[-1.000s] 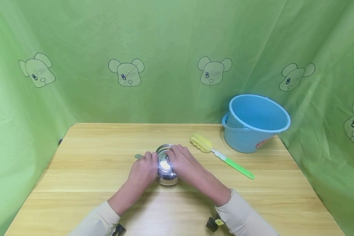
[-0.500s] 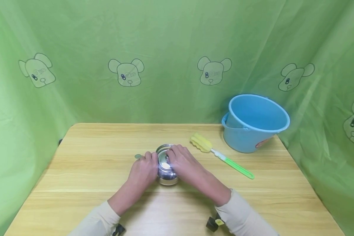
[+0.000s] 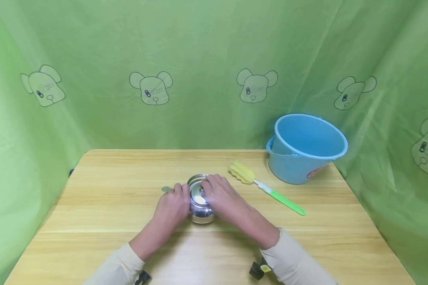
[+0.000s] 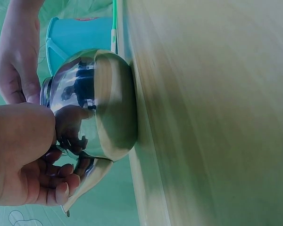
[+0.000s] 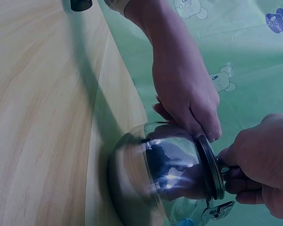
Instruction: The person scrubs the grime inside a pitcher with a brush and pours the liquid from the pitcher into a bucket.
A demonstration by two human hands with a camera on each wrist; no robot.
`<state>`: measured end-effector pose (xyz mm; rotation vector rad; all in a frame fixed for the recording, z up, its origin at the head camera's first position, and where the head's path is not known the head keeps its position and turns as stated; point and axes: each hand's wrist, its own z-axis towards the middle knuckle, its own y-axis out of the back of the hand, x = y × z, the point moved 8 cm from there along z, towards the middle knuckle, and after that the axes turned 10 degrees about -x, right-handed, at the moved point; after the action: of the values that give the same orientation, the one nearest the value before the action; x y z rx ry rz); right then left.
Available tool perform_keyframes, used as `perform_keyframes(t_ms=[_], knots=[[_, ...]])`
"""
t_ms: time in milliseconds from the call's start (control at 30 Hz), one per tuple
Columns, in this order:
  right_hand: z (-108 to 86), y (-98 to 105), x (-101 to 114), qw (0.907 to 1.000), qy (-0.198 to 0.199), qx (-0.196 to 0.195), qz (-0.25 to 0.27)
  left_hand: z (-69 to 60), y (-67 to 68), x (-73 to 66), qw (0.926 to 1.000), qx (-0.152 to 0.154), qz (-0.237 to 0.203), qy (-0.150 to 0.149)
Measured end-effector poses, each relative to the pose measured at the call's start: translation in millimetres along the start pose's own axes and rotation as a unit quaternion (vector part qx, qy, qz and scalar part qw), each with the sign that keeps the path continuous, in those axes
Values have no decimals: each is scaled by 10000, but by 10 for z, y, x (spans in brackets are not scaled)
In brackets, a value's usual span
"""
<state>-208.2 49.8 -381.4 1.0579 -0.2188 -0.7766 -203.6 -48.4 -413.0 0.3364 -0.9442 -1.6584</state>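
A shiny stainless steel teapot [image 3: 201,215] stands upright at the middle of the table. Its spout [image 4: 95,175] points left, and the tip shows past my left hand [image 3: 172,204]. That hand grips the teapot at the spout side, fingers curled by the spout's base. My right hand [image 3: 224,194] is over the lid [image 5: 211,167], its thumb and fingers pinching the small knob, which they mostly hide. The lid sits at the pot's mouth; whether it is fully seated I cannot tell. A metal bracket [image 5: 218,210] shows beside the lid in the right wrist view.
Right of the teapot lies a sponge brush [image 3: 267,188] with a yellow head and green handle. Behind it, at the back right corner, stands a blue bucket [image 3: 289,166]. Green printed cloth [image 3: 199,126] hangs around the wooden table [image 3: 110,186].
Both hands keep their hold on the teapot and its lid. The whole head view has shifted very slightly; nothing on the table has visibly moved.
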Motion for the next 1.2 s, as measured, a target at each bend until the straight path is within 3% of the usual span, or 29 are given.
perform_keyframes(t_ms=[400, 867, 1200], knots=[[-13, -13, -53, 9994, -203, 261, 73, -3, -17, 2, 9999, 125, 3, 10], [-19, 56, -64, 9997, -184, 83, 105, -1, -31, 7, 9994, 331, -96, 68], [-7, 53, -89, 9998, -169, 60, 14, -6, -31, 8, 9994, 308, -146, 82]])
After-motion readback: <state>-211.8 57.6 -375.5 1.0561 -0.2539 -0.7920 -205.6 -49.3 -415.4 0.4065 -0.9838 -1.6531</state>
